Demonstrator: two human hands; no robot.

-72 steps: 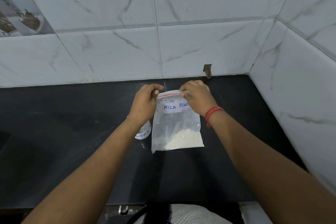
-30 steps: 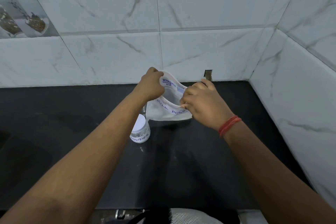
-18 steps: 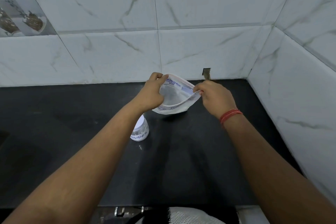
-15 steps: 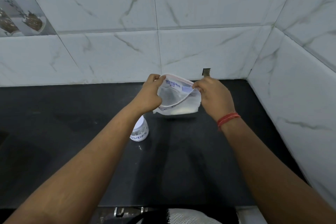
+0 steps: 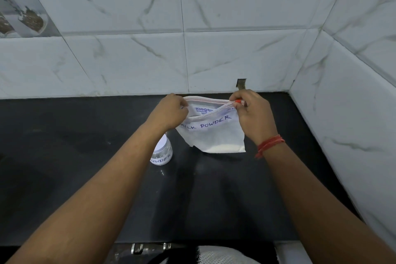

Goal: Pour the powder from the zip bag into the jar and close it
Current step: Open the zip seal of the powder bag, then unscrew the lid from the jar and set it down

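From the head camera, the left hand (image 5: 171,111) and the right hand (image 5: 254,115) each pinched an end of the zip bag (image 5: 214,133), its mouth gaping, above the black counter (image 5: 85,156). The jar (image 5: 162,154) stood just beside it, under the left wrist.

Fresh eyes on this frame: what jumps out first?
The zip bag marked MILK POWDER, held mid-frame above the black counter, mouth partly open, white powder settled at its bottom. The left hand pinches its left top corner, the right hand the right end of the red zip. The jar stands on the counter, left of and below the bag, half hidden by the left forearm.
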